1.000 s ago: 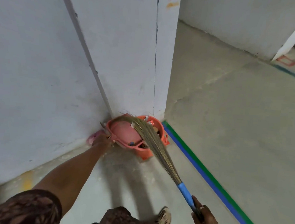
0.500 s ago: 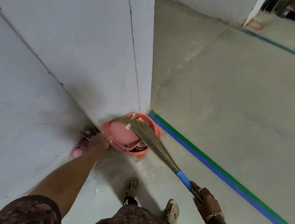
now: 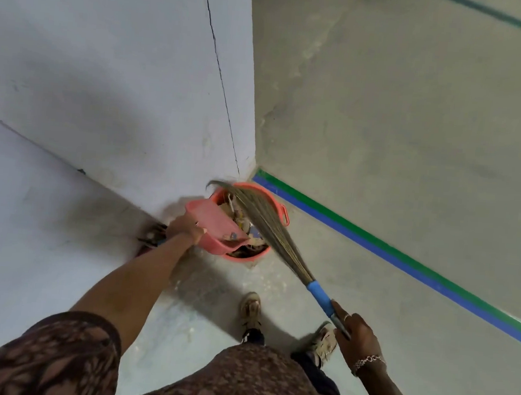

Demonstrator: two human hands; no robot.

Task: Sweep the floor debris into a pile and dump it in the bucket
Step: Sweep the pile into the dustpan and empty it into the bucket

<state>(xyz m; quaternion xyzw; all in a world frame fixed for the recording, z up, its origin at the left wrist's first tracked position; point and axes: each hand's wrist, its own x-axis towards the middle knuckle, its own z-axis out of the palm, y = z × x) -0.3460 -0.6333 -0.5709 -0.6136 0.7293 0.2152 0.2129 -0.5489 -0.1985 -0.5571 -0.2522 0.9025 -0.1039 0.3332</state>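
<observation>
The fingers (image 3: pixel 200 230) of the left hand (image 3: pixel 186 227) are curled round the rear edge of a pink plastic dustpan (image 3: pixel 216 225), which is tipped with its mouth over an orange bucket (image 3: pixel 280 205). The bucket stands on the concrete floor (image 3: pixel 414 131) against the corner of a white wall (image 3: pixel 122 77). The fingers (image 3: pixel 347 317) of the right hand (image 3: pixel 359 337) are wrapped round the thin shaft of a grass broom (image 3: pixel 266 226), just below its blue-taped grip, and the bristles lie across the bucket's opening. A few scraps of debris (image 3: pixel 232 235) sit at the pan's lower lip, and more fill the bucket. The pan looks light and stiff, and its smooth plastic should shed scraps easily when held from the back. The bristles look soft and springy, so the broom is best steered from the shaft. The bucket seems light and might slide if nudged. A green and blue tape stripe (image 3: pixel 374 237) runs across the floor to the right.
</observation>
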